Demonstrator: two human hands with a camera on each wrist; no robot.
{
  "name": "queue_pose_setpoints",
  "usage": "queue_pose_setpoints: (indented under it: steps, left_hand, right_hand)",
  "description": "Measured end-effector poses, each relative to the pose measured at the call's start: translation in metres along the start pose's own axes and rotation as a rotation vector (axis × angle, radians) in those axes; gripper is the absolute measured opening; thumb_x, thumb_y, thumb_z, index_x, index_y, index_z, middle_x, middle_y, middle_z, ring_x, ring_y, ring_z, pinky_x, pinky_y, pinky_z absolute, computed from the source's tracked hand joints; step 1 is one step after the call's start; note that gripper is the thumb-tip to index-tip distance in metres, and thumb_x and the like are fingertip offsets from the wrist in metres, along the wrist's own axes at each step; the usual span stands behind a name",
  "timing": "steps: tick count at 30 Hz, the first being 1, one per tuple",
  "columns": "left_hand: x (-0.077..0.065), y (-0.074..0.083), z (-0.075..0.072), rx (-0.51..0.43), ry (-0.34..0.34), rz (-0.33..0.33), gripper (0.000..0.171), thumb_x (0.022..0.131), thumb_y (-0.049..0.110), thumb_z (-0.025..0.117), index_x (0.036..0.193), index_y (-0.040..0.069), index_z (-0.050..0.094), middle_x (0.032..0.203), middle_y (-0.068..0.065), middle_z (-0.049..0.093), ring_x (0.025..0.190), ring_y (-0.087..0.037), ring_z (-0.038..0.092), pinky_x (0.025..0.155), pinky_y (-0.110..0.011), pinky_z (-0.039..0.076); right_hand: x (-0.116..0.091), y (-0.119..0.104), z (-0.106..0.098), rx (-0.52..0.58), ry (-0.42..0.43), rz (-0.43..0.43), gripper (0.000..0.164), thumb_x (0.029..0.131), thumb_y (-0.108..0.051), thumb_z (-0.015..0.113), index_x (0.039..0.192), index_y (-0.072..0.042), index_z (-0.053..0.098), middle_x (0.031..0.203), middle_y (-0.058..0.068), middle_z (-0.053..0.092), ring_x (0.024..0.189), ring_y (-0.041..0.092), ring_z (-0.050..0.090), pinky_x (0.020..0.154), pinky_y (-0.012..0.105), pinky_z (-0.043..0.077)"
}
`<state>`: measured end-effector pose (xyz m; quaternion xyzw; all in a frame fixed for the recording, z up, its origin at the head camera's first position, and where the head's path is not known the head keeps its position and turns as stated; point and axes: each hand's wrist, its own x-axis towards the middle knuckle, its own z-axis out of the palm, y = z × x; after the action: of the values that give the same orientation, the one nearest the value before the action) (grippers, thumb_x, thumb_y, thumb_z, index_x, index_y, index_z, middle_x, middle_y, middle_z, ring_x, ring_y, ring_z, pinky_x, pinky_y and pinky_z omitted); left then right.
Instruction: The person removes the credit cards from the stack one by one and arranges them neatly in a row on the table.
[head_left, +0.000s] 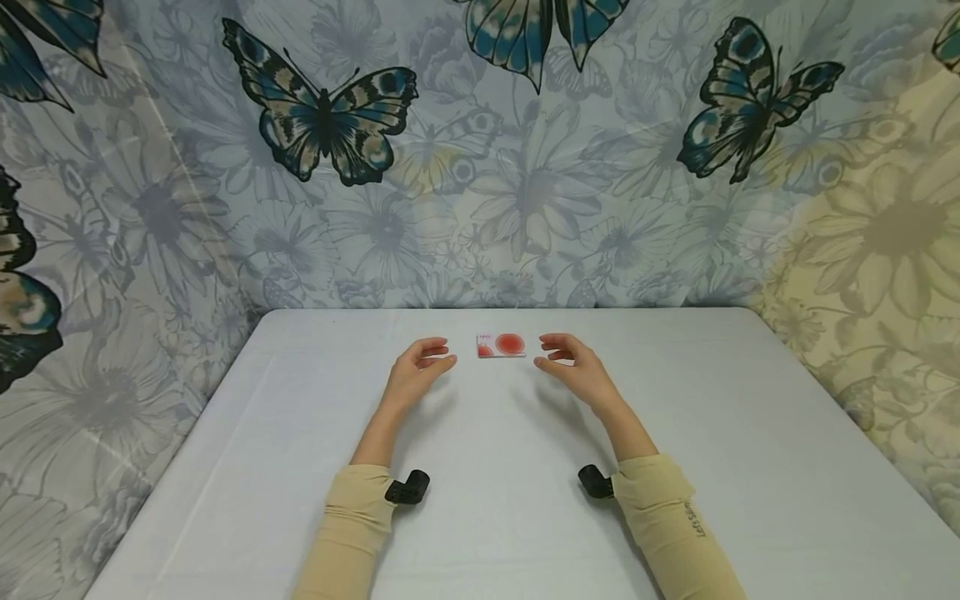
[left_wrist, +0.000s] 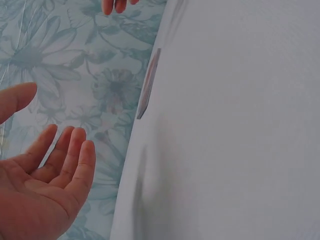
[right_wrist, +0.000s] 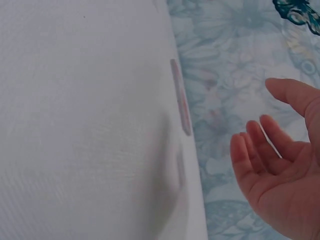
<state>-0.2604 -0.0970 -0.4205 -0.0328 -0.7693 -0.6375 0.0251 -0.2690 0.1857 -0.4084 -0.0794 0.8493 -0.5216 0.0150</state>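
A small flat red-and-white box point(head_left: 501, 346) lies near the far edge of the white table, a large red circle on its right part. To its left my left hand point(head_left: 422, 371) hovers with fingers relaxed and nothing in it. On the other side my right hand point(head_left: 576, 367) mirrors it, thumb and fingers apart, also holding nothing. Both wrist views show the box from its thin side, as in the left wrist view, where the box point(left_wrist: 149, 85) sits apart from the spread fingers of the left hand point(left_wrist: 52, 185). The right hand point(right_wrist: 275, 175) appears palm up in its own view.
A white cloth covers the table point(head_left: 495, 517), and its far edge meets a wall point(head_left: 525, 208) printed with flowers and butterflies. Each sleeve carries a black wrist camera, the left camera point(head_left: 408, 487) and the right camera point(head_left: 596, 482), both jutting inward.
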Motion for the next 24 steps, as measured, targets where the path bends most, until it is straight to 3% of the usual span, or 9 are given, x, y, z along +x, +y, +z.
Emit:
queue_pose_setpoints:
  steps: [6,12,21,24]
  left_hand:
    - [0.000,-0.004,0.011,-0.027,-0.007,-0.038,0.048,0.086,0.018,0.074,0.129,0.005,0.059,0.125,-0.017,0.061,0.107,-0.025,0.059,0.087,-0.035,0.046]
    - [0.005,-0.004,0.019,0.007,-0.030,-0.069,0.050,0.085,0.017,0.075,0.130,0.002,0.058,0.120,-0.014,0.063,0.107,-0.025,0.059,0.083,-0.032,0.048]
    - [0.016,0.000,0.027,0.154,-0.056,-0.082,0.047,0.081,0.013,0.077,0.125,0.004,0.061,0.114,-0.010,0.064,0.104,-0.025,0.062,0.082,-0.033,0.051]
    - [0.023,-0.001,0.029,0.229,-0.080,-0.055,0.048,0.081,0.011,0.077,0.125,0.002,0.060,0.114,-0.011,0.064,0.104,-0.026,0.062,0.086,-0.036,0.050]
  right_hand:
    - [0.004,0.003,0.005,0.064,-0.018,0.034,0.051,0.093,-0.023,0.068,0.138,-0.006,0.051,0.132,0.017,0.054,0.118,0.030,0.051,0.092,0.043,0.043]
    - [0.011,0.010,0.008,0.076,-0.037,0.069,0.051,0.093,-0.018,0.067,0.138,-0.003,0.050,0.130,0.019,0.054,0.115,0.030,0.052,0.089,0.038,0.045]
    - [0.022,0.013,0.010,-0.009,-0.085,0.116,0.050,0.091,-0.016,0.069,0.136,-0.003,0.051,0.126,0.017,0.056,0.112,0.030,0.054,0.085,0.036,0.050]
    - [0.029,0.012,0.011,-0.067,-0.115,0.112,0.050,0.091,-0.018,0.069,0.136,-0.003,0.051,0.126,0.017,0.056,0.113,0.030,0.054,0.083,0.035,0.051]
